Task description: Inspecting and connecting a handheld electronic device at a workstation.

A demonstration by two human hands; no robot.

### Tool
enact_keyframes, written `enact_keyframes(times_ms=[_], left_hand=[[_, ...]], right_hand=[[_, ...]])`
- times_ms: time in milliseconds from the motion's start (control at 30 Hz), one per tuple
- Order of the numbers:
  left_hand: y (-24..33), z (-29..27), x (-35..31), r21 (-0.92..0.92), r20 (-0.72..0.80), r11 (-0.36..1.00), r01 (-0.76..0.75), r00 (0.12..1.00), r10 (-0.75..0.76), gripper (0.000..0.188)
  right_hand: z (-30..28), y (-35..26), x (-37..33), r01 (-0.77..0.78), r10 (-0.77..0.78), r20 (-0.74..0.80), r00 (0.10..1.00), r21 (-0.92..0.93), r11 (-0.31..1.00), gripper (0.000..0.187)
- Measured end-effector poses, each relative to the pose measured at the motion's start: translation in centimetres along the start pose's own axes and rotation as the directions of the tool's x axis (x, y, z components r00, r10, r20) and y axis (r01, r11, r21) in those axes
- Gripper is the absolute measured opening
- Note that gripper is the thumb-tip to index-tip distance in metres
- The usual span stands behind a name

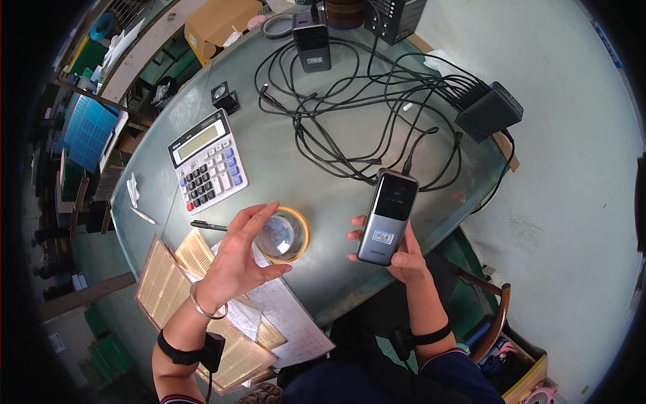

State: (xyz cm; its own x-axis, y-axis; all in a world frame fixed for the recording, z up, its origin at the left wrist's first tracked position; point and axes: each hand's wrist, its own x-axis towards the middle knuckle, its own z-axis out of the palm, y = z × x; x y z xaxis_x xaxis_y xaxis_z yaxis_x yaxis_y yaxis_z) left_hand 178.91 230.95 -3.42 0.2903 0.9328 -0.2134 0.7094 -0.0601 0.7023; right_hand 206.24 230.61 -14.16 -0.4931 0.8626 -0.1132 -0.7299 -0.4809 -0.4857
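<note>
My right hand (pixel 408 261) holds a grey power bank (pixel 387 225) with a dark lit display. A black cable is plugged into its top end. My left hand (pixel 243 252), with a silver bangle at the wrist, is open, its fingers and thumb spread on either side of a clear glass cup (pixel 286 237) with a yellow-orange rim. Whether the fingers touch the cup I cannot tell. Just left of that hand lies a black pen (pixel 208 225). Beyond it, a white desk calculator (pixel 208 161) rests on the glass-topped table (pixel 336 222).
Looped black cables (pixel 336 141) spread over the table's far middle and run to a black charging station (pixel 490 111) at the right. Another power bank (pixel 311 44) stands at the back. Gold-patterned sheets (pixel 165 279) and papers (pixel 296 323) lie at the near left edge. A wooden chair (pixel 498 316) is at the right.
</note>
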Motion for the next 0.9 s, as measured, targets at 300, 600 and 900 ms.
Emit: enact_keyframes(times_ms=[300,600,900], left_hand=[[0.3,0.1,-0.3,0.052,-0.026,0.998,0.028,0.999,-0.027,0.091],[5.3,2.0,2.5,-0.003,-0.091,0.959,-0.283,0.955,0.281,0.077],[7.1,5.1,5.2,-0.293,0.183,0.953,-0.078,0.974,0.136,0.107]], right_hand=[[0.2,-0.1,0.0,0.008,-0.008,0.027,1.000,0.015,1.000,0.099],[0.4,-0.4,0.0,-0.005,0.005,-0.001,1.000,-0.014,1.000,0.103],[0.8,-0.6,0.0,-0.023,0.023,-0.013,1.000,-0.018,1.000,0.099]])
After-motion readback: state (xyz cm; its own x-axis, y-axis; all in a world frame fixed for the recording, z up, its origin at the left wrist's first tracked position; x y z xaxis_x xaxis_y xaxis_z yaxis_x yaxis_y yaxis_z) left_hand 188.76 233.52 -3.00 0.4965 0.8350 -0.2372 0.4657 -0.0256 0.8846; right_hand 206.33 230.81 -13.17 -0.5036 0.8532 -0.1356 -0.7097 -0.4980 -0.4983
